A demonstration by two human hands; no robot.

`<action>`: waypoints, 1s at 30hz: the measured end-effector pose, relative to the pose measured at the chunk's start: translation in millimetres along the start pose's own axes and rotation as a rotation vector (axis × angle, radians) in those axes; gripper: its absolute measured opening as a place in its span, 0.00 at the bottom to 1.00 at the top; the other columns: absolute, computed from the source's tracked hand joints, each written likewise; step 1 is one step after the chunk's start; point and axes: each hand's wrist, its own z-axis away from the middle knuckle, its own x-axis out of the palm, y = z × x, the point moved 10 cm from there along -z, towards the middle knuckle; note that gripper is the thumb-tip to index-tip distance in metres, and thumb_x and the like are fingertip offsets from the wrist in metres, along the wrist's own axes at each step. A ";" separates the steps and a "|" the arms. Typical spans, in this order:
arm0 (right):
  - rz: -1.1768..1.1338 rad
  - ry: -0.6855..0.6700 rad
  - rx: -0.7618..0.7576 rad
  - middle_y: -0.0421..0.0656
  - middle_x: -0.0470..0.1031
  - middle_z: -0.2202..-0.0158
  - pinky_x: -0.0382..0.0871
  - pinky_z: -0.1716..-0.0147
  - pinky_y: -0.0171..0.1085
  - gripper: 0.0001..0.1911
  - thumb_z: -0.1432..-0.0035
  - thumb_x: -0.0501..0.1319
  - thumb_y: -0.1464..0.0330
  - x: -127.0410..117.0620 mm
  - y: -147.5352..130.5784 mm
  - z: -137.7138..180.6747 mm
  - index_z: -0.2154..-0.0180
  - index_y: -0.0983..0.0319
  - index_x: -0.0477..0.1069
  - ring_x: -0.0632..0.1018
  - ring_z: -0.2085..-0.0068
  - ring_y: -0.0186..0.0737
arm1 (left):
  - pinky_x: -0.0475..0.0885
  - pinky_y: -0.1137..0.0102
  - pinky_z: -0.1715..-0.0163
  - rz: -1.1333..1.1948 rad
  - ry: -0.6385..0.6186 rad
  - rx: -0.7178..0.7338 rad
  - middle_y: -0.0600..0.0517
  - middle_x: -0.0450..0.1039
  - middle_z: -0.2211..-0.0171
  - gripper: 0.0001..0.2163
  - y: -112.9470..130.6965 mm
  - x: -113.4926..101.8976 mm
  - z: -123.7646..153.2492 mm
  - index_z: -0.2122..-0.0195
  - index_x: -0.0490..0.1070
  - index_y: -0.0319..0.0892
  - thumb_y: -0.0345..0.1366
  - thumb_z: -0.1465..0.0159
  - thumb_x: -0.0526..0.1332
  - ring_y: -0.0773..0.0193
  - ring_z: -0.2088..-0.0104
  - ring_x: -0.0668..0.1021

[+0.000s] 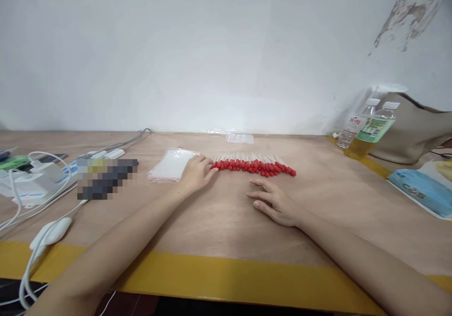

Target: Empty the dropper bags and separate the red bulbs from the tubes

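A row of white sticks with red heads (247,165), like large matches, lies side by side on the table, heads towards me. At the row's left end is my left hand (197,172), its thumb and forefinger closed around the head of an end stick. Just left of that hand, and partly behind it, lies a stack of clear plastic bags (171,163). My right hand (273,203) rests in front of the row with its fingers apart and nothing in them, not touching the sticks.
Another clear bag (240,138) lies by the wall. At left are white chargers and cables (38,182), a blurred dark object (106,179) and a white mouse-shaped thing (51,231). Two bottles (370,130), a beige bag (409,132) and a blue packet (422,189) are at right.
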 end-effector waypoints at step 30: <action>0.179 0.326 0.011 0.48 0.68 0.55 0.60 0.55 0.45 0.19 0.45 0.56 0.63 -17.4 -10.4 -10.7 0.51 0.61 0.63 0.68 0.54 0.44 | 0.69 0.70 0.61 0.553 -0.026 0.296 0.49 0.72 0.64 0.05 56.3 9.0 43.5 0.62 0.66 0.40 0.33 0.38 0.54 0.65 0.62 0.74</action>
